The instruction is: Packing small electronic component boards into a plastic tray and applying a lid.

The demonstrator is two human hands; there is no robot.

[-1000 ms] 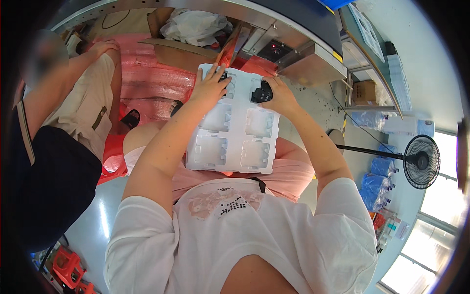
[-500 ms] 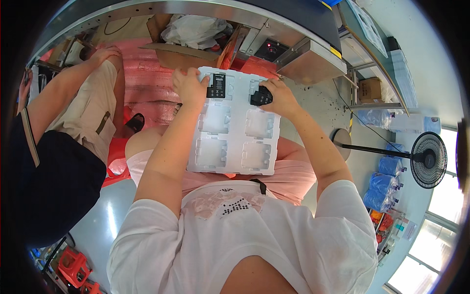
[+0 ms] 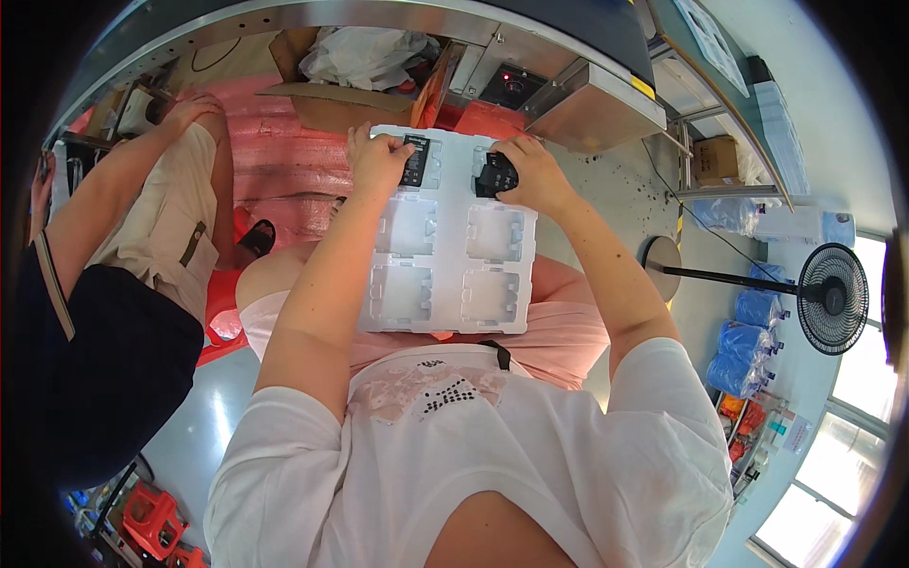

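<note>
A white moulded tray (image 3: 453,275) with square recesses rests across my lap. In its upper-left recess lies a flat, black, rectangular battery (image 3: 415,163) with pale print. My left hand (image 3: 379,166) is at the tray's upper-left edge, fingers bent, thumb and fingertips closed at the battery's left side. My right hand (image 3: 535,178) grips a black piece (image 3: 495,176) at the upper-right recess, its thumb below and its fingers above. That piece is partly covered by the hand, so its full shape is hidden. The middle and lower recesses hold nothing.
Beyond the tray stands an open cardboard box (image 3: 346,109) with plastic bags. A metal control box (image 3: 601,109) hangs under the bench. To my left sits another person (image 3: 114,312). A standing fan (image 3: 831,298) and wrapped blue bottles (image 3: 743,346) are at the right.
The tray and both hands have shifted slightly left in the view. My left thumb and fingers have drawn closer together at the battery, and my right hand keeps its grip on the black piece.
</note>
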